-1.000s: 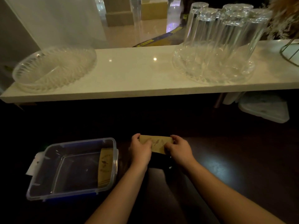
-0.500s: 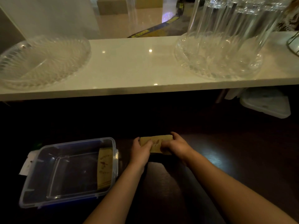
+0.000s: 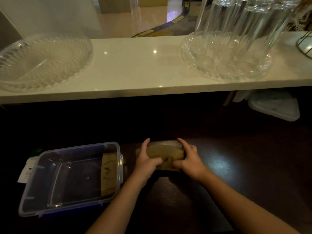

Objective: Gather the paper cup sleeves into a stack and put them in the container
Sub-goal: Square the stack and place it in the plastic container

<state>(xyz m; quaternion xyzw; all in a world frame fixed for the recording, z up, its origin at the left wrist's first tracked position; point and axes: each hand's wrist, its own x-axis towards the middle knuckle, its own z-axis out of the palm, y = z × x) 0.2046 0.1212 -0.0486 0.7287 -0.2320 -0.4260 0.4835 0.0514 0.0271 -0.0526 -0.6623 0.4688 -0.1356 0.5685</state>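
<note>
Paper cup sleeves [image 3: 164,155], stacked, lay just right of the clear container [image 3: 70,178] on the dark bench [image 3: 236,174]; one sleeve [image 3: 108,173] leaned inside its right wall. Left hand [image 3: 146,162] and right hand [image 3: 190,160] fingers gripped the stack's ends.

Matt paper sleeves [image 3: 164,157], clear glossy plastic container [image 3: 70,179]

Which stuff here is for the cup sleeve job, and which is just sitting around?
For the job:
stack of sleeves, held by left hand and right hand
clear container
sleeves already inside

Just sitting around:
empty glass dish
glasses on a tray
white counter
lidded box
</note>
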